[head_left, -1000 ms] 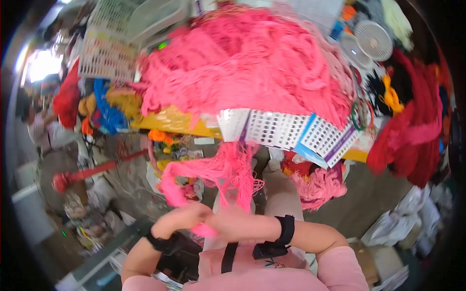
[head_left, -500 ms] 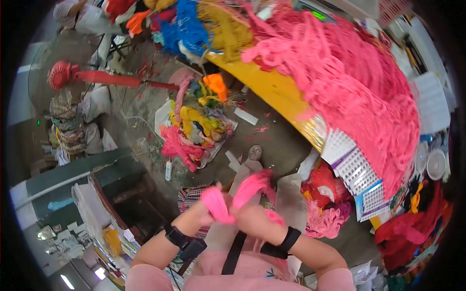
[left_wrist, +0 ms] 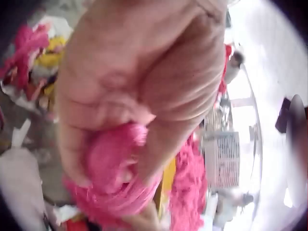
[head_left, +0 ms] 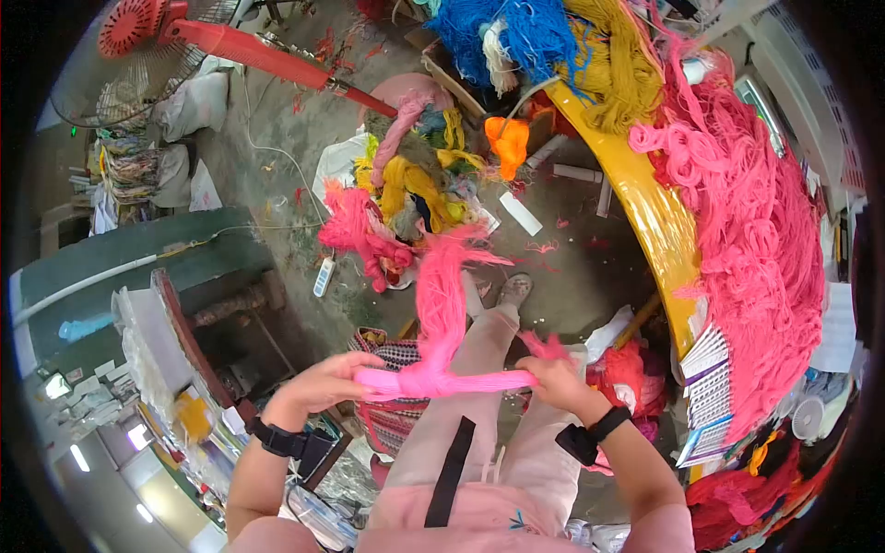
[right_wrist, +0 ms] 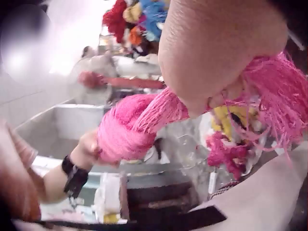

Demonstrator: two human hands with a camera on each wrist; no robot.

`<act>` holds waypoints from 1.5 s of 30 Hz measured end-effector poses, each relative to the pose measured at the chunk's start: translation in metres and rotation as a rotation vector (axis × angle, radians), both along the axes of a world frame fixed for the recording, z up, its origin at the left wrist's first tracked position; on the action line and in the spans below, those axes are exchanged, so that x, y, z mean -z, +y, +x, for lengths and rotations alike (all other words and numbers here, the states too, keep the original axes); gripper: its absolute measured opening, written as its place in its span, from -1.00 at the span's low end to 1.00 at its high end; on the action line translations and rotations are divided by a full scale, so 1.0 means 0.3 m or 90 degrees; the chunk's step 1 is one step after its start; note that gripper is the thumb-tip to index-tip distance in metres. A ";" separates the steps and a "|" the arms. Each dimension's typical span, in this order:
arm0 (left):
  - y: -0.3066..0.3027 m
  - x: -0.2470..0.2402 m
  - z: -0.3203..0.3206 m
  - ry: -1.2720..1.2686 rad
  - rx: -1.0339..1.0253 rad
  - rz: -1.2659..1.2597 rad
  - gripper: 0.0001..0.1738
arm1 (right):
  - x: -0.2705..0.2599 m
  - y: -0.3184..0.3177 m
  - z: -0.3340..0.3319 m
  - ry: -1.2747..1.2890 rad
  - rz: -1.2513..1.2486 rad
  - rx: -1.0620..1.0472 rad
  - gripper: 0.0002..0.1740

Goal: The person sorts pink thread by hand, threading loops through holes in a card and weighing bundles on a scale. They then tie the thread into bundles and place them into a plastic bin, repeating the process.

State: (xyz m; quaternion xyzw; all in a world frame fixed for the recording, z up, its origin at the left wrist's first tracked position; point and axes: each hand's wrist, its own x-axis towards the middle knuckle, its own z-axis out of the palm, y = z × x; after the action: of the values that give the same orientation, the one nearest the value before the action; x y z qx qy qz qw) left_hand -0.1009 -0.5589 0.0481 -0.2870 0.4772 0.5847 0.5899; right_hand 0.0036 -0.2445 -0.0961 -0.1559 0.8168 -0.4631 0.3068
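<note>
The left hand (head_left: 323,380) closes its fingers round one end of a pink yarn hank (head_left: 442,380); the left wrist view shows the strands bunched inside its fist. From there the hank runs level and taut across the lap to the right hand (head_left: 558,380), which grips the other end, a frayed tuft poking out past its knuckles. Midway between the hands a loose tail (head_left: 441,295) of the same yarn leaves the hank and points away from the body. By my judgement the hank is gathered and stretched but not yet bound or set down. Right of the right hand, the yellow table (head_left: 656,230) carries a big pink yarn heap (head_left: 765,240).
</note>
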 end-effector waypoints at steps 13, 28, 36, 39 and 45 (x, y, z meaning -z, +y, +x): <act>-0.505 0.362 -0.187 0.717 0.408 -0.854 -0.74 | 0.117 -0.014 -0.042 -0.044 0.153 0.052 -0.48; 0.263 0.639 -0.179 0.325 0.573 -0.186 -0.74 | 0.412 0.112 0.703 -0.329 0.237 0.851 -0.80; 0.632 0.539 -0.059 0.275 0.687 -0.357 -0.79 | 0.530 0.211 1.313 -0.507 0.438 1.363 -0.70; 0.715 0.538 -0.033 0.358 0.865 -0.195 -0.79 | 0.536 0.321 1.527 -0.521 0.573 1.478 -0.58; 0.964 0.547 0.110 0.251 0.891 -0.138 -0.58 | 0.484 0.548 1.640 -0.504 0.746 1.220 -0.33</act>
State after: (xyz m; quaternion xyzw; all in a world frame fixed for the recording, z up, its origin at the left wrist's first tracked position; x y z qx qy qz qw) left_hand -0.0679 -0.2696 -0.1160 0.1387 0.7012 0.0612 0.6967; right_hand 0.4958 -0.0801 -0.2414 0.8357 0.5361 -0.0763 0.0910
